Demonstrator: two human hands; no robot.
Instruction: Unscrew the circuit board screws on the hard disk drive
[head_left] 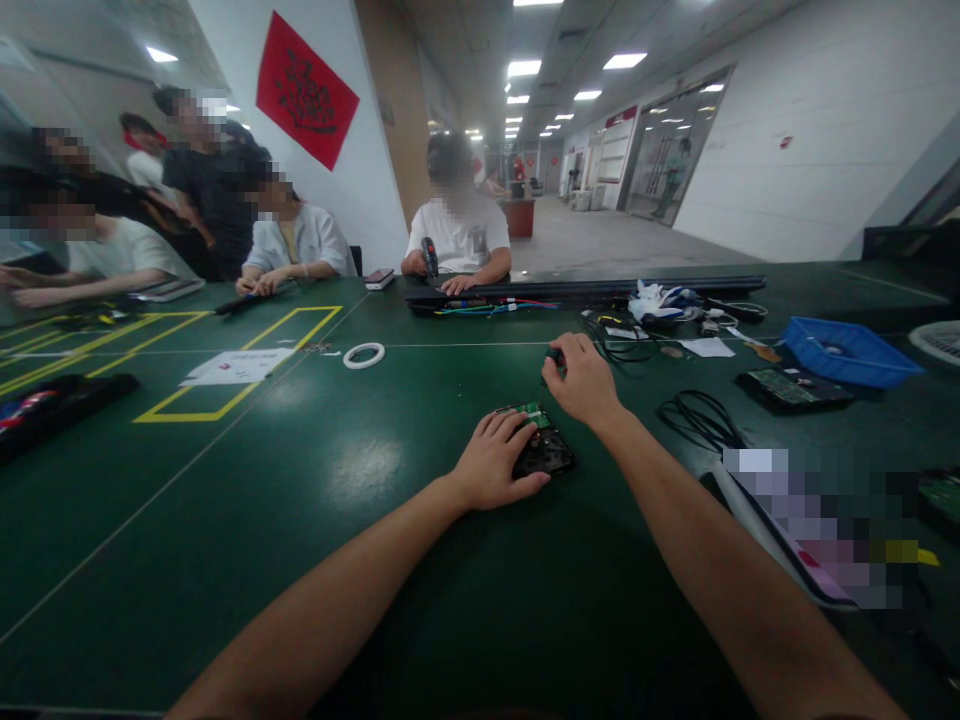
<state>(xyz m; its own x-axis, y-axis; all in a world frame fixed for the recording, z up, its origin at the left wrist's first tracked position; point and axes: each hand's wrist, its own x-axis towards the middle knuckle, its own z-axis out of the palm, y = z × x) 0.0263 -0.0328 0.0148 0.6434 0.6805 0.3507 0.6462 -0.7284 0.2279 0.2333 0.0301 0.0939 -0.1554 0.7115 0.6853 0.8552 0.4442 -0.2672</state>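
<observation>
My left hand (495, 460) grips a small black electronic device (551, 455) with a green circuit board exposed at its far end. Its fingers lie across the top and left side, with the thumb along the near edge. Above the board, my right hand (585, 378) is closed around the dark handle of a screwdriver (553, 356). The thin shaft points down at the far edge of the board; whether its tip sits in a screw is too small to tell.
A blue tray (847, 350), another opened device (795, 388) and looped black cable (697, 418) lie right. White tape (364, 355) and a paper sheet (238, 366) are left. Across the green table (337, 560), a person (457, 235) holds a power drill (429, 257) behind long black parts (585, 288).
</observation>
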